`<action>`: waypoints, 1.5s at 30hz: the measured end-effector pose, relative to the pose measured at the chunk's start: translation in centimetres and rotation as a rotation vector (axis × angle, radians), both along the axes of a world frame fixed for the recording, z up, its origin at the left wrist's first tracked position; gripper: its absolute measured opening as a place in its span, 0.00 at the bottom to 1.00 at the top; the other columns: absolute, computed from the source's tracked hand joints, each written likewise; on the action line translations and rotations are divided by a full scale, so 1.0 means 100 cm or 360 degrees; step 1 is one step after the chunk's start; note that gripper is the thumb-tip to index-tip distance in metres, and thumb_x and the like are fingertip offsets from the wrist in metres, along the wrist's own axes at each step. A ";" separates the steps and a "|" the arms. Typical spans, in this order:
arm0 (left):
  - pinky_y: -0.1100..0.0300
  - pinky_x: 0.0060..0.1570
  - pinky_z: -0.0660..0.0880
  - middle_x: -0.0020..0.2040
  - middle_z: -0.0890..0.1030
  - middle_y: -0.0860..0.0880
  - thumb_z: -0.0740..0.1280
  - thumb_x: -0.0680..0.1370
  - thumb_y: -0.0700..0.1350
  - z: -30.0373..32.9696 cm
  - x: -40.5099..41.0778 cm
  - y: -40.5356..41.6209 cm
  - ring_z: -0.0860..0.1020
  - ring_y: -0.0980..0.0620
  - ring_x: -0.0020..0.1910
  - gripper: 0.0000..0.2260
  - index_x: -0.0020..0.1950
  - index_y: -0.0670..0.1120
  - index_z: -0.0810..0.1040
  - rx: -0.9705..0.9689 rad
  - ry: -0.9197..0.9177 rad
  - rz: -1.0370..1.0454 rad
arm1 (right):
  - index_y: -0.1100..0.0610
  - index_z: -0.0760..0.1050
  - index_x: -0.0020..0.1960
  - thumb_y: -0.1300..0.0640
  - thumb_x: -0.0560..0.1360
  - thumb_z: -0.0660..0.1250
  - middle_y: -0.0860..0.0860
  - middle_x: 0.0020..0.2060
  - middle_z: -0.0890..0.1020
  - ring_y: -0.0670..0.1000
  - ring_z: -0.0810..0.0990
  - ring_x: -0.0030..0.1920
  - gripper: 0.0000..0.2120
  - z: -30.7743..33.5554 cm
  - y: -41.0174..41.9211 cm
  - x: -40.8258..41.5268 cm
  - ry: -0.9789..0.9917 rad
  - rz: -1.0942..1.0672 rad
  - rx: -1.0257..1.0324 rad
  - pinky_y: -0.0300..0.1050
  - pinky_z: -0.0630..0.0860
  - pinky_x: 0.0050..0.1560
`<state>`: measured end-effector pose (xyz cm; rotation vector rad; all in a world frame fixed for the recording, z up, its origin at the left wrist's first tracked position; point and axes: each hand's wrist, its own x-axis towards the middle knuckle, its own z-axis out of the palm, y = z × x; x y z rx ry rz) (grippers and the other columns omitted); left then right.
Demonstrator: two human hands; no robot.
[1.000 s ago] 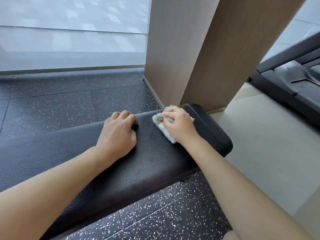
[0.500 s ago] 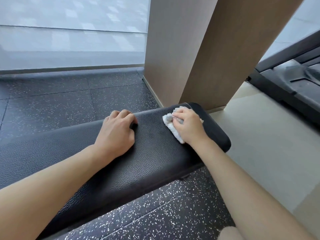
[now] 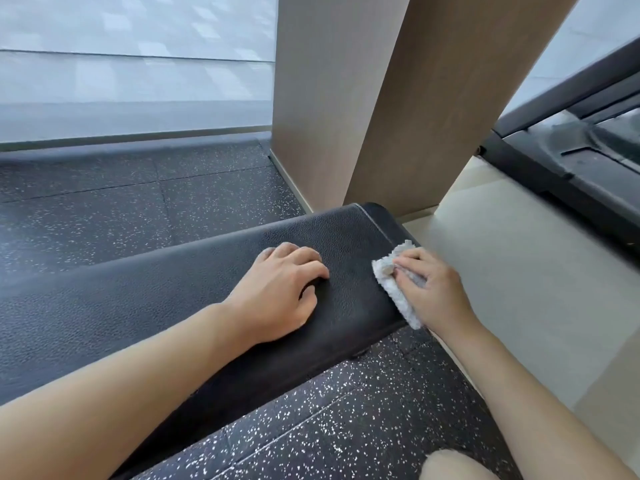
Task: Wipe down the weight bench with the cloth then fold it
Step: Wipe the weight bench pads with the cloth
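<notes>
The right hand (image 3: 434,292) pressed a bunched white cloth (image 3: 396,289) against the end of the black padded weight bench (image 3: 173,299), its fingers (image 3: 412,263) curled over the cloth and pinning it to the vinyl near the stitched seam. The cloth lay at the right-hand end of the pad, draped partly over the edge. The left hand (image 3: 277,296) rested on the bench top just beside it, fingers loosely curled and holding nothing, apparently steadying the body. The speckled rubber floor (image 3: 104,209) lay beyond, with a wooden pillar (image 3: 363,98) close behind the bench end. To finish this wiping step well, the cloth would probably need to stay flat under the palm, with even pressure carried over the rounded end and down the side. Folding was not yet begun.
</notes>
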<state>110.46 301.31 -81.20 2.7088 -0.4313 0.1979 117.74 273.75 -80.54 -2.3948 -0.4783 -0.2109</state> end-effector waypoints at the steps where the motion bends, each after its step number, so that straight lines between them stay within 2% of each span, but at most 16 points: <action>1: 0.48 0.69 0.68 0.67 0.76 0.59 0.63 0.79 0.48 -0.001 0.001 -0.002 0.72 0.51 0.67 0.15 0.64 0.58 0.79 -0.0018 -0.0016 -0.0012 | 0.58 0.85 0.57 0.63 0.77 0.72 0.46 0.53 0.83 0.48 0.80 0.59 0.10 -0.002 -0.008 0.003 0.0001 -0.0049 -0.0002 0.50 0.75 0.67; 6: 0.49 0.67 0.69 0.63 0.76 0.62 0.63 0.78 0.49 -0.010 0.004 -0.002 0.73 0.53 0.64 0.12 0.59 0.59 0.79 -0.0122 -0.0118 0.0022 | 0.57 0.86 0.55 0.63 0.77 0.73 0.45 0.52 0.83 0.49 0.81 0.58 0.08 -0.014 -0.013 0.019 -0.0042 -0.0123 0.0041 0.44 0.76 0.65; 12: 0.52 0.70 0.66 0.63 0.75 0.63 0.64 0.77 0.49 -0.014 0.009 -0.001 0.72 0.54 0.65 0.12 0.59 0.60 0.78 -0.0162 -0.0107 0.0022 | 0.58 0.86 0.57 0.57 0.79 0.71 0.50 0.57 0.84 0.52 0.80 0.62 0.09 -0.002 0.034 0.113 0.0062 -0.0147 0.0039 0.45 0.73 0.66; 17: 0.52 0.70 0.67 0.63 0.76 0.63 0.65 0.77 0.49 -0.013 0.008 -0.002 0.73 0.54 0.65 0.12 0.59 0.59 0.79 -0.0167 -0.0104 0.0022 | 0.53 0.85 0.58 0.50 0.79 0.70 0.47 0.58 0.83 0.50 0.81 0.60 0.11 0.002 0.061 0.154 0.0158 -0.0143 -0.0007 0.48 0.75 0.64; 21: 0.51 0.70 0.68 0.63 0.76 0.63 0.64 0.76 0.49 -0.010 0.007 -0.004 0.73 0.53 0.64 0.12 0.58 0.58 0.80 -0.0171 -0.0100 0.0011 | 0.56 0.85 0.58 0.56 0.79 0.70 0.49 0.59 0.83 0.52 0.79 0.64 0.10 -0.001 0.035 0.115 0.0053 -0.0117 -0.0065 0.47 0.72 0.66; 24: 0.52 0.68 0.68 0.63 0.76 0.64 0.64 0.76 0.49 -0.011 0.005 -0.004 0.73 0.54 0.64 0.12 0.58 0.59 0.79 -0.0166 -0.0103 0.0038 | 0.56 0.85 0.55 0.60 0.77 0.71 0.46 0.52 0.83 0.51 0.79 0.59 0.08 -0.008 0.010 0.041 -0.0060 -0.0062 -0.0008 0.41 0.73 0.62; 26: 0.52 0.68 0.68 0.63 0.76 0.64 0.64 0.76 0.49 -0.010 0.005 -0.005 0.72 0.53 0.64 0.12 0.58 0.60 0.78 -0.0153 -0.0113 0.0046 | 0.55 0.85 0.55 0.60 0.77 0.72 0.44 0.51 0.81 0.48 0.77 0.57 0.08 -0.011 0.007 -0.003 -0.0137 0.0010 -0.0017 0.37 0.73 0.61; 30: 0.52 0.66 0.70 0.62 0.77 0.62 0.63 0.74 0.46 -0.009 0.006 -0.005 0.73 0.53 0.63 0.15 0.59 0.57 0.78 -0.0177 -0.0132 0.0071 | 0.54 0.85 0.55 0.59 0.78 0.71 0.44 0.50 0.80 0.48 0.76 0.55 0.08 -0.016 0.043 -0.044 -0.0183 0.0187 0.0021 0.41 0.74 0.59; 34: 0.54 0.63 0.71 0.55 0.81 0.54 0.62 0.69 0.39 -0.008 0.011 -0.001 0.75 0.48 0.58 0.17 0.55 0.48 0.79 -0.0442 -0.0149 0.0280 | 0.56 0.86 0.55 0.59 0.77 0.71 0.47 0.49 0.81 0.49 0.75 0.53 0.08 -0.016 0.082 -0.038 -0.0195 0.0338 0.0029 0.42 0.74 0.58; 37: 0.56 0.65 0.70 0.56 0.81 0.52 0.65 0.70 0.33 -0.006 0.010 0.002 0.76 0.46 0.58 0.16 0.53 0.46 0.81 -0.0394 -0.0105 0.0253 | 0.58 0.86 0.55 0.61 0.77 0.72 0.49 0.50 0.82 0.52 0.76 0.55 0.09 -0.013 0.086 -0.011 -0.0116 0.0342 -0.0002 0.45 0.74 0.62; 39: 0.55 0.67 0.70 0.61 0.81 0.54 0.67 0.72 0.35 -0.003 0.004 0.008 0.76 0.47 0.61 0.15 0.56 0.48 0.82 -0.0283 -0.0079 0.0174 | 0.59 0.86 0.56 0.61 0.77 0.71 0.50 0.52 0.82 0.53 0.76 0.57 0.09 -0.009 0.079 0.010 -0.0094 0.0240 -0.0013 0.48 0.73 0.64; 41: 0.50 0.68 0.70 0.65 0.79 0.58 0.67 0.77 0.41 0.001 -0.001 0.019 0.74 0.49 0.65 0.15 0.61 0.53 0.82 -0.0142 -0.0067 0.0110 | 0.59 0.86 0.57 0.61 0.78 0.71 0.50 0.53 0.83 0.53 0.77 0.58 0.09 -0.007 0.071 0.025 -0.0075 0.0097 -0.0014 0.49 0.73 0.65; 45: 0.49 0.71 0.69 0.67 0.77 0.59 0.67 0.80 0.45 0.006 -0.010 0.048 0.72 0.52 0.68 0.14 0.64 0.56 0.81 -0.0094 -0.0034 0.0132 | 0.58 0.86 0.56 0.62 0.78 0.71 0.48 0.51 0.83 0.52 0.77 0.57 0.09 -0.009 0.070 0.013 -0.0072 -0.0043 -0.0001 0.50 0.74 0.64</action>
